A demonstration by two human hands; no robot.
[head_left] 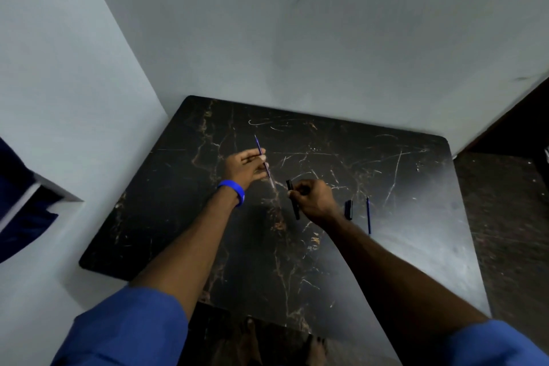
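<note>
Pinching a thin blue refill (pixel 259 145), the left hand (pixel 245 168) hangs over the dark table (pixel 386 261), and the refill slants out past its fingertips. The right hand (pixel 315 199) curls around a black barrel (pixel 292 199) just beside it. A cap (pixel 348 209) and a second refill (pixel 368 215) lie to the right, well inside the table's edges.
</note>
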